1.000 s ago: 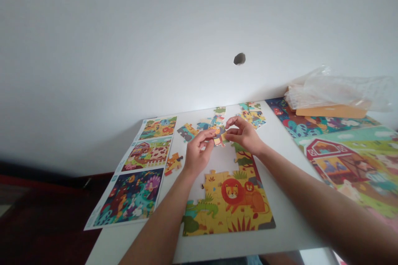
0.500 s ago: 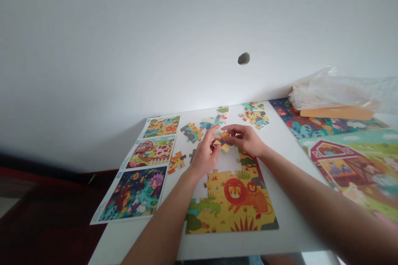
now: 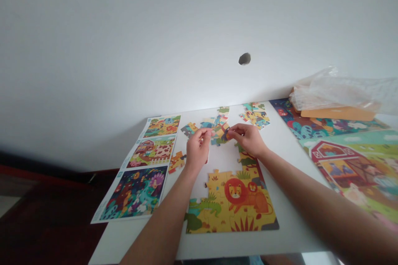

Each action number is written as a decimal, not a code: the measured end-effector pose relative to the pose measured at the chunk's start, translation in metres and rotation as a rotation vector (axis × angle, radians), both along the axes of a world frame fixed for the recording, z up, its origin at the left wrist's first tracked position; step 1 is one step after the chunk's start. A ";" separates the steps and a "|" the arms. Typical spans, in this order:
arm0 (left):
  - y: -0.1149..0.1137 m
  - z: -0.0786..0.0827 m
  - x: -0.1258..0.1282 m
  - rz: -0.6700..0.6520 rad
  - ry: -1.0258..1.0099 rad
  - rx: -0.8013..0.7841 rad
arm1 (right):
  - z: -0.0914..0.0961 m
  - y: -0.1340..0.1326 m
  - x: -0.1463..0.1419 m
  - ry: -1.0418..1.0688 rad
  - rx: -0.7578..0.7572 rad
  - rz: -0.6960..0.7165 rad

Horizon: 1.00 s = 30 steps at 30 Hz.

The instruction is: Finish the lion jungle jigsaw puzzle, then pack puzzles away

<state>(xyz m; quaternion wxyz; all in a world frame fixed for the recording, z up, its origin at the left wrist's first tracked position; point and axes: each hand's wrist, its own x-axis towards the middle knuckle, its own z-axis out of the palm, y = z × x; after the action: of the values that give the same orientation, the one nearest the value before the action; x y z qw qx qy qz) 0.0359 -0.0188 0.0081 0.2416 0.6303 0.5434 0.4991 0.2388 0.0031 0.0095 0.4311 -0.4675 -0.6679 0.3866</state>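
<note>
Small orange-and-dark jigsaw piece (image 3: 228,134) pinched at the tips of the right fingers (image 3: 238,129), just beside a loose heap of colourful cardboard pieces (image 3: 217,131); left fingers (image 3: 200,134) curled near the heap's edge, any hold hidden. Below, a partly built jigsaw puzzle (image 3: 230,205) lying flat: yellow savanna scene with a red-maned lion and green crocodile, upper part unfilled and ragged-edged. Second loose cluster (image 3: 255,116) further right, one orange piece (image 3: 176,161) apart on the left.
</note>
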 end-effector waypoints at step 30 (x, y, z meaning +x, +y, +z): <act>0.007 0.017 -0.058 0.505 0.633 -0.424 | -0.004 0.003 0.007 -0.680 0.418 0.147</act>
<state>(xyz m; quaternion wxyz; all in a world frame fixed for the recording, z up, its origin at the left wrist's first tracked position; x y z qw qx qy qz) -0.0220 -0.0114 0.0253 0.0583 0.5361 0.8173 0.2029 0.2455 0.0064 0.0056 0.2425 -0.4220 -0.8683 0.0956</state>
